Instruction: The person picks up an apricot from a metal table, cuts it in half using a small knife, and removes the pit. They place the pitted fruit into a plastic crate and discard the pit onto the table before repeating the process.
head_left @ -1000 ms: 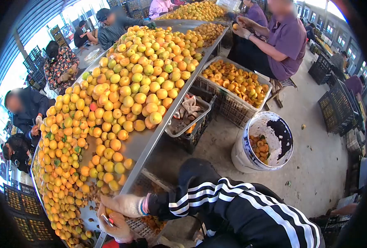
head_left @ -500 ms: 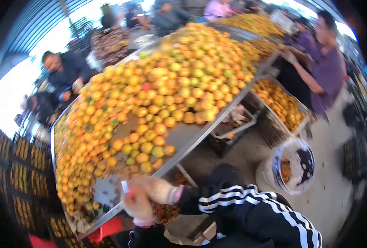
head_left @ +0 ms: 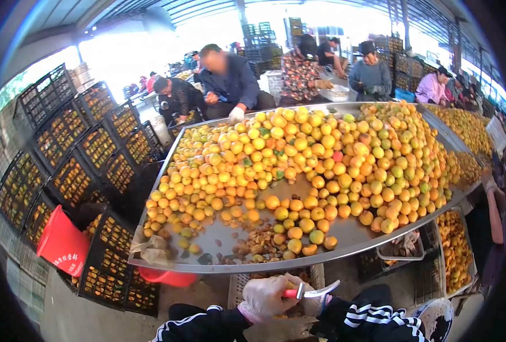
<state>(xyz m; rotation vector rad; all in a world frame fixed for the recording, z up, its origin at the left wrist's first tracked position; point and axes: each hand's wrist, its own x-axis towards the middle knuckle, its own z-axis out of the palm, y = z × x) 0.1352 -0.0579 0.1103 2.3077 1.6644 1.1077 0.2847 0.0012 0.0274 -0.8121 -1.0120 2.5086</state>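
My left hand (head_left: pixel 264 296), in a pale glove, is closed round the red handle of a small knife (head_left: pixel 321 289). Its curved, pale blade points right, across my right hand. My right hand (head_left: pixel 311 303), also gloved, sits close beside the left with curled fingers. Whatever it holds is hidden behind the blade and the left hand. Both hands are below the near edge of a metal table (head_left: pixel 344 259) and above a white crate (head_left: pixel 237 288). On the table lies a big heap of orange-yellow, apricot-like fruit (head_left: pixel 298 142), with brown pits (head_left: pixel 258 244) near the front edge.
A red bucket (head_left: pixel 64 242) stands left beside stacked black crates (head_left: pixel 116 251) of halved fruit. Another red container (head_left: pixel 167 277) is under the table edge. At right are a crate of fruit pieces (head_left: pixel 455 245) and a white bucket (head_left: pixel 435 313). Several people sit across the table.
The view has swung left and levelled, so the table lies across it. My hands now appear lower, off the table edge. The knife blade, which pointed up, now points right.
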